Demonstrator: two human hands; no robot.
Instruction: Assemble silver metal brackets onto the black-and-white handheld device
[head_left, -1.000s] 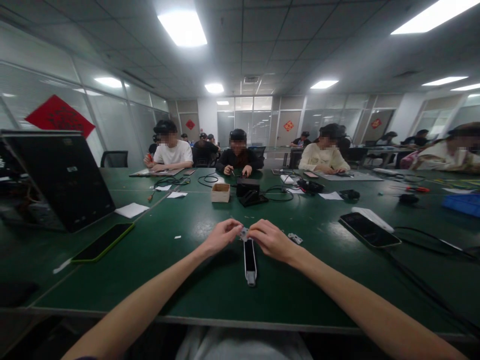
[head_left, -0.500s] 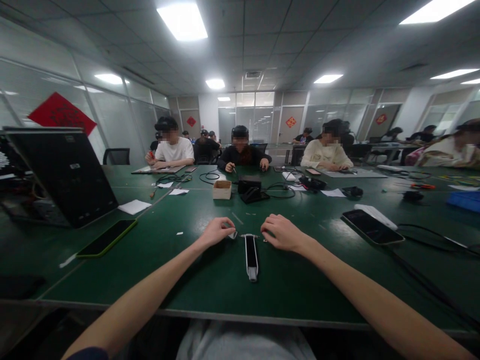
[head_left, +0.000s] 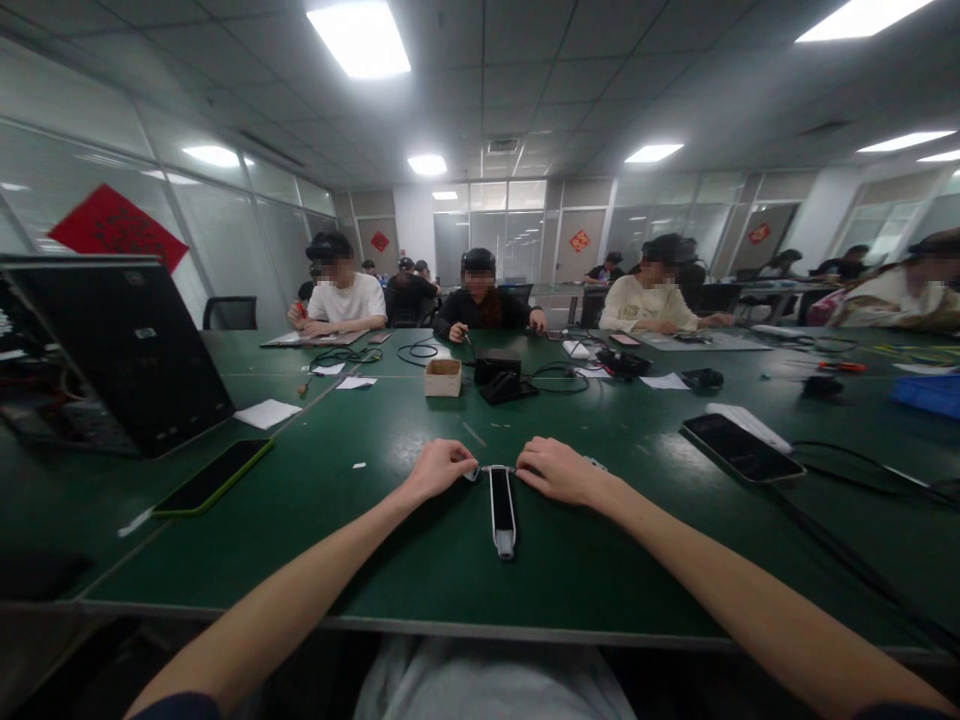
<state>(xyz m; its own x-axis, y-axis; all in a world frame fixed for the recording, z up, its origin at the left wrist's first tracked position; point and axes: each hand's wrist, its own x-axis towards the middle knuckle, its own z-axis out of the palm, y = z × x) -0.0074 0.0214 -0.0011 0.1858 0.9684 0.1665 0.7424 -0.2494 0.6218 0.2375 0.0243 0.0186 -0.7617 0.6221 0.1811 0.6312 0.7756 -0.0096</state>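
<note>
Left hand (head_left: 437, 471) and right hand (head_left: 556, 472): fingers lightly curled, each pinching one end of a thin metal strip (head_left: 493, 468). Strip lies at the top end of a slim black-and-white device (head_left: 502, 512), near the front edge of the green desk (head_left: 600, 560).

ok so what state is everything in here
left hand, fingertips on the left end of a thin metal strip
right hand, fingertips on the strip's right end
black and silver device, flat on the green table
phone, face up, screen dark
green-cased phone, face up, screen dark
laptop, lid raised
small box, open top
</note>
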